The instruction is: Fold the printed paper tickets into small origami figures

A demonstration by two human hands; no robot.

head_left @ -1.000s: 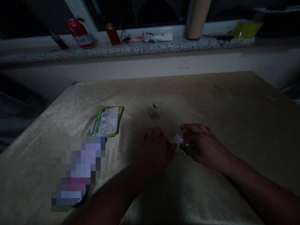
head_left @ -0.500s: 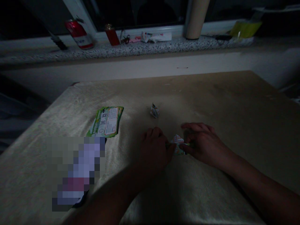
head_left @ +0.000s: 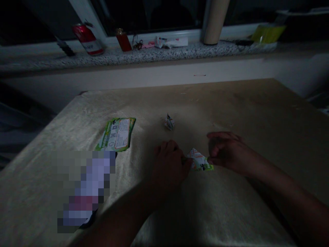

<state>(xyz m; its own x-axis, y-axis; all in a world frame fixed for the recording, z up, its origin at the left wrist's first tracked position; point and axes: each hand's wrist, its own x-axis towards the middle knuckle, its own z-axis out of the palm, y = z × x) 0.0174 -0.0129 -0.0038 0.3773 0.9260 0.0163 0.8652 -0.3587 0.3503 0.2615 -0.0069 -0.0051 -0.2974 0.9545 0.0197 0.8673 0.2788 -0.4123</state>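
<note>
A small folded piece of printed paper [head_left: 202, 163], pointed at the top with a green lower edge, lies on the table between my hands. My left hand [head_left: 169, 164] rests at its left side, fingers curled and thumb pressing on the paper's left end. At the right edge is my right hand [head_left: 228, 151], its fingers loosely bent and apart from the thumb, slightly blurred. The thumb tip is close to the paper; whether it touches is hard to see. Farther back stands a small folded paper figure [head_left: 169, 122] with a pointed tip.
Green printed packets or sheets [head_left: 117, 135] lie on the left of the table [head_left: 231, 103], above a pixelated, blurred-out object [head_left: 89, 188]. Along the stone windowsill [head_left: 144, 55] stand a red can [head_left: 87, 39], a small red bottle [head_left: 123, 40], a crumpled white tube [head_left: 171, 42] and a tan cylinder [head_left: 216, 22].
My right hand has moved right and slightly up, off the paper's middle. More of the paper's right part shows, now lying flatter. My left hand has stayed nearly still.
</note>
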